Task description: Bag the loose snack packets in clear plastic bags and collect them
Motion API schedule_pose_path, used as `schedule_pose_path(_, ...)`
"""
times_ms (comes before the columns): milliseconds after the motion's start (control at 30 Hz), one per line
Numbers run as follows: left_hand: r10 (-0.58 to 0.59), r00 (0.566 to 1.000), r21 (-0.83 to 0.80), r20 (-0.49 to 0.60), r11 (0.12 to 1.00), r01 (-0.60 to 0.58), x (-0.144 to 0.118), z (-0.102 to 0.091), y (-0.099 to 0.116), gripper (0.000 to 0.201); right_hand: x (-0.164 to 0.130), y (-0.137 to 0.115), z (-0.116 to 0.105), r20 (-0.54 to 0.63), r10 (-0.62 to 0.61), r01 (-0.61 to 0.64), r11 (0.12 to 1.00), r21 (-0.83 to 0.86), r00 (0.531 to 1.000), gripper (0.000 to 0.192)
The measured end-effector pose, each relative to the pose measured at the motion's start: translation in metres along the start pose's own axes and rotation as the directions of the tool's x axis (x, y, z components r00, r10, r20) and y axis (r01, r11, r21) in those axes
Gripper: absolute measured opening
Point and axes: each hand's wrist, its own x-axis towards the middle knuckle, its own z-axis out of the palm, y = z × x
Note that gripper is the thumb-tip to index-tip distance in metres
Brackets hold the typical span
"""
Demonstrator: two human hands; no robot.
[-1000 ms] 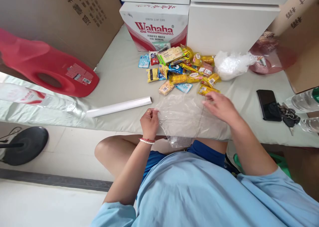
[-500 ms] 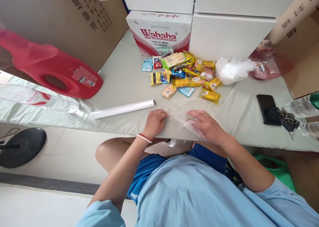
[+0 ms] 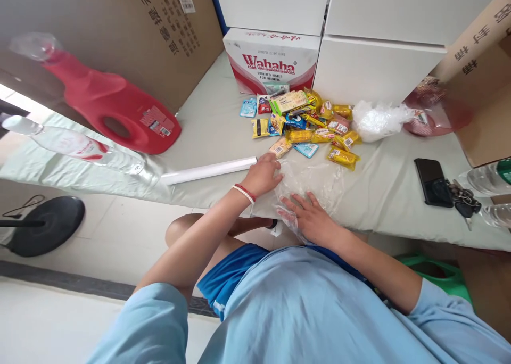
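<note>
The clear plastic bag lies crumpled on the desk, right at its near edge, and both hands are on it. The right hand sits flat on the bag's near part, fingers spread and open, palm pressing the film down onto the cloth, gripping nothing. The left hand is at the bag's left side, fingers curled loosely against the film; whether it actually pinches the plastic, I cannot tell. Just left of that hand the white roll lies along the near edge, and just beyond the bag, toward the far edge, is the heap of snack packets.

Against half a second ago, the left hand is further in from the near edge, now almost touching the end of the white roll, and the right hand sits nearer the edge with its fingers fanned wider. A second ago the bag was stretched out smooth between the two hands; now it is bunched and wrinkled.

Both forearms reach in from the near edge, the left one long and straight with a red and white bracelet at the wrist, the right one bent at the elbow, coming in from the right
</note>
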Motion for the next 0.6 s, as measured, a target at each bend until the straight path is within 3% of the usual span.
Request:
schedule_pose_path(67, 0.026, 0.984, 0.031, -0.178, 0.999, -0.021, -0.008, 0.000, 0.019, 0.006, 0.014, 0.000, 0.002, -0.018, 0.068, -0.068, 0.998, -0.016, 0.998, 0.056)
schedule_pose_path(133, 0.060, 0.963, 0.004, -0.261, 0.998, -0.061, -0.015, 0.006, 0.039, 0.011, 0.029, 0.001, 0.005, -0.062, 0.138, -0.140, 0.990, -0.024, 0.988, 0.052)
schedule_pose_path(233, 0.067, 0.987, -0.104, -0.146, 0.991, -0.083, -0.014, 0.022, 0.054, 0.018, 0.047, 0.000, 0.006, -0.113, 0.218, -0.223, 0.974, -0.038, 0.969, 0.051)
schedule_pose_path(300, -0.036, 0.998, -0.112, -0.051, 0.993, 0.030, -0.007, 0.032, 0.048, 0.022, 0.053, -0.001, 0.005, -0.105, 0.223, -0.228, 0.973, -0.042, 0.969, 0.048)
schedule_pose_path(400, -0.172, 0.985, -0.094, -0.032, 0.981, 0.168, -0.001, 0.040, 0.023, 0.031, 0.050, -0.001, 0.000, -0.131, 0.202, -0.208, 0.977, -0.037, 0.971, 0.048)
schedule_pose_path(500, -0.173, 0.984, -0.114, -0.037, 0.979, 0.168, -0.010, 0.045, -0.004, 0.031, 0.032, 0.008, -0.002, -0.213, 0.225, -0.229, 0.973, 0.002, 0.951, 0.051)
schedule_pose_path(600, -0.104, 0.994, -0.159, -0.025, 0.982, 0.099, -0.032, 0.049, -0.023, 0.021, 0.004, 0.023, 0.004, -0.277, 0.289, -0.265, 0.956, 0.123, 0.916, 0.052)
